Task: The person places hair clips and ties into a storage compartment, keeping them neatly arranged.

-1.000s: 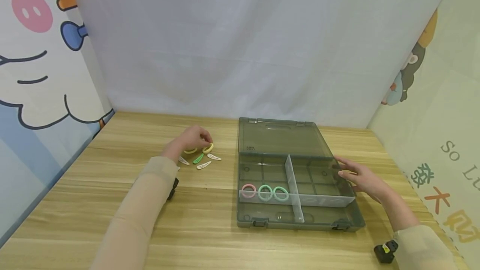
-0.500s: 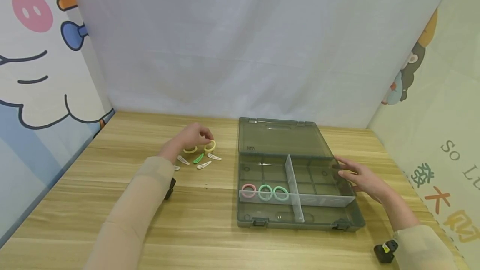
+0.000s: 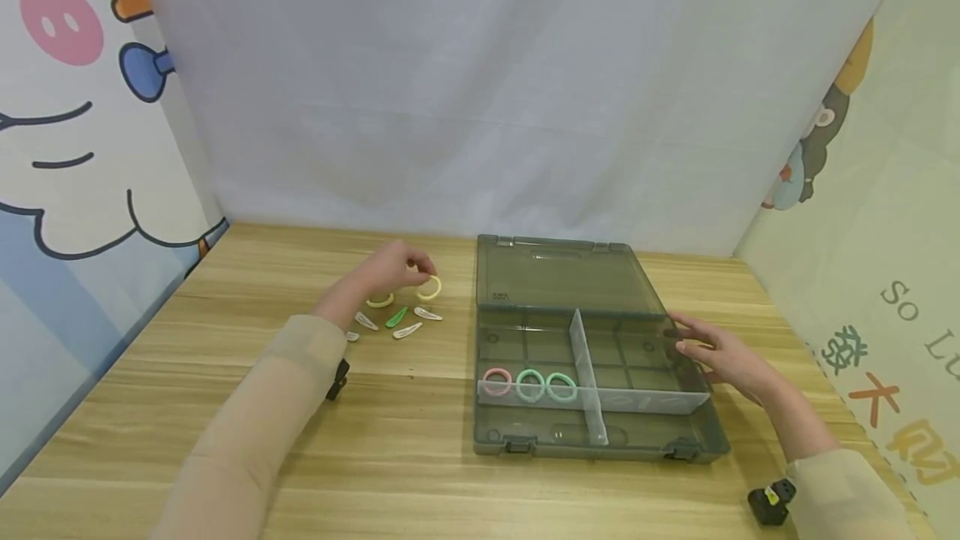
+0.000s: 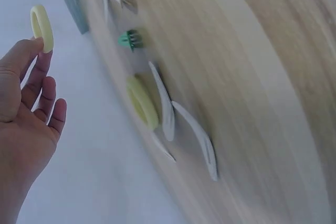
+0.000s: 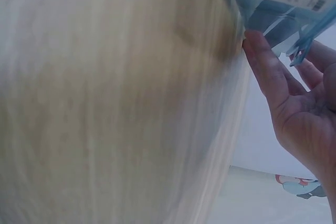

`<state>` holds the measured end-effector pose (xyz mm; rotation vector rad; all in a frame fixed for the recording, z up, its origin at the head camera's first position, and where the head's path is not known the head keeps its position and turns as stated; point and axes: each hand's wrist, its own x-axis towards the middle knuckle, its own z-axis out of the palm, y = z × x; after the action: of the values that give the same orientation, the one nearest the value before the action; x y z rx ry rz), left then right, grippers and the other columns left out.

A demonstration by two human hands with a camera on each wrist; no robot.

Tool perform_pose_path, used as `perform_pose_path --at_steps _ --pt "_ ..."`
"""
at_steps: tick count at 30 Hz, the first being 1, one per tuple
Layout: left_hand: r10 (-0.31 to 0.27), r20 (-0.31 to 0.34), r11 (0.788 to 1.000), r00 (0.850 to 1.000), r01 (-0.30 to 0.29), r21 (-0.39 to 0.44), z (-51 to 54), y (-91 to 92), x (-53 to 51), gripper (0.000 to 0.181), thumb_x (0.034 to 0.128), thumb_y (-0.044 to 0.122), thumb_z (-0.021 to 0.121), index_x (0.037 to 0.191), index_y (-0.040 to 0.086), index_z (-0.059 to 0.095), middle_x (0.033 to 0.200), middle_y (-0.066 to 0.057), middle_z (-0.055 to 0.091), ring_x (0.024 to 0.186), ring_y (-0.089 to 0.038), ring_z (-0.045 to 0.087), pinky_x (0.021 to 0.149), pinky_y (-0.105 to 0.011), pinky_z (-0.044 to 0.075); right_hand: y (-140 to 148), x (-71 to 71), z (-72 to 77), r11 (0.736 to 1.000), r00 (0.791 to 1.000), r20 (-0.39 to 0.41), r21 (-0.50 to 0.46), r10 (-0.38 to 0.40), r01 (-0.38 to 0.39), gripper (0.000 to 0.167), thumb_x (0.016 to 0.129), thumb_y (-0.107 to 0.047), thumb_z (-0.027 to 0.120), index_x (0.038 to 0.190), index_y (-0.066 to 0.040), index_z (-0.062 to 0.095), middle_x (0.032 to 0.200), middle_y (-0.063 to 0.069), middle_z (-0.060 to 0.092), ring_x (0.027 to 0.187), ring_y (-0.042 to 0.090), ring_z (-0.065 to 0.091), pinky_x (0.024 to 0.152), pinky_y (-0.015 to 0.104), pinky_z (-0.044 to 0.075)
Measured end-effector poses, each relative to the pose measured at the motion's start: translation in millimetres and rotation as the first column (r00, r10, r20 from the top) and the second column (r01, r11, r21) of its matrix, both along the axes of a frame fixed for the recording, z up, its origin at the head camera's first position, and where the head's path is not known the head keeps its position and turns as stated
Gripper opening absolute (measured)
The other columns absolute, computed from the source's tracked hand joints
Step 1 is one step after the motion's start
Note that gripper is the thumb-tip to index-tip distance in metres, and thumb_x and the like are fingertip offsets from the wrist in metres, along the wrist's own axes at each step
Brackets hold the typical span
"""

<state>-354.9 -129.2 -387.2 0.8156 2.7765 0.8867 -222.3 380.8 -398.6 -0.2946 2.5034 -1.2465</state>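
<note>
Thumb and fingertips of my left hand [image 3: 395,267] pinch a yellow hair tie [image 3: 429,288], raised off the table in the left wrist view. Another yellow hair tie [image 3: 380,300] lies below that hand, among a green snap hair clip [image 3: 397,317] and several white snap clips [image 3: 407,330]. On the right, my right hand [image 3: 727,359] touches the side wall of a grey see-through divided box [image 3: 600,450], its fingers fairly straight. One pink hair tie [image 3: 497,382] and two green hair ties [image 3: 562,387] lie in the box's left middle compartment.
The box's lid [image 3: 562,273] lies folded open toward the back. White dividers [image 3: 645,400] split the box into compartments. A white cloth [image 3: 480,90] hangs behind the wooden table [image 3: 405,457], with printed panels at both sides.
My left hand has lifted the yellow hair tie off the table and moved it slightly to the right and up. The right hand and the box stay where they were.
</note>
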Motion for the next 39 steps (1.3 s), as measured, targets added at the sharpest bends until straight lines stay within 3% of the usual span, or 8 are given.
perform_pose_path --at_steps 19,27,39 --pt "0.013 -0.060 0.999 0.998 -0.011 0.035 33.9 25.7 16.1 0.015 0.0901 0.014 0.063 0.099 0.008 0.073 0.093 -0.003 0.071 0.093 -0.023 0.062 0.088 -0.042 0.047 -0.5 0.8 -0.6 1.000 1.000 -0.003 0.006 -0.012 0.012 0.064 0.100 -0.031 0.046 0.152 -0.010 0.014 0.151 0.031 0.015 0.130 0.052 0.030 0.080 0.053 0.050" --pt "-0.001 -0.107 1.000 0.994 0.002 0.010 53.1 41.3 30.2 0.015 0.0895 0.016 0.064 0.098 0.009 0.074 0.092 -0.002 0.072 0.086 -0.019 0.063 0.081 -0.038 0.049 -0.6 0.2 -1.4 1.000 1.000 -0.011 0.016 -0.012 0.012 0.064 0.100 -0.031 0.045 0.152 -0.010 0.014 0.149 0.033 0.018 0.129 0.053 0.031 0.080 0.055 0.049" --pt "-0.033 -0.162 0.998 0.986 0.041 0.047 69.1 71.3 54.5 0.013 0.0891 0.015 0.065 0.095 0.009 0.075 0.087 0.000 0.072 0.080 -0.015 0.060 0.075 -0.032 0.047 -0.9 -0.5 -2.4 1.000 1.000 -0.011 0.015 -0.016 0.017 0.062 0.101 -0.029 0.045 0.152 -0.011 0.014 0.148 0.033 0.019 0.129 0.053 0.031 0.080 0.054 0.050"
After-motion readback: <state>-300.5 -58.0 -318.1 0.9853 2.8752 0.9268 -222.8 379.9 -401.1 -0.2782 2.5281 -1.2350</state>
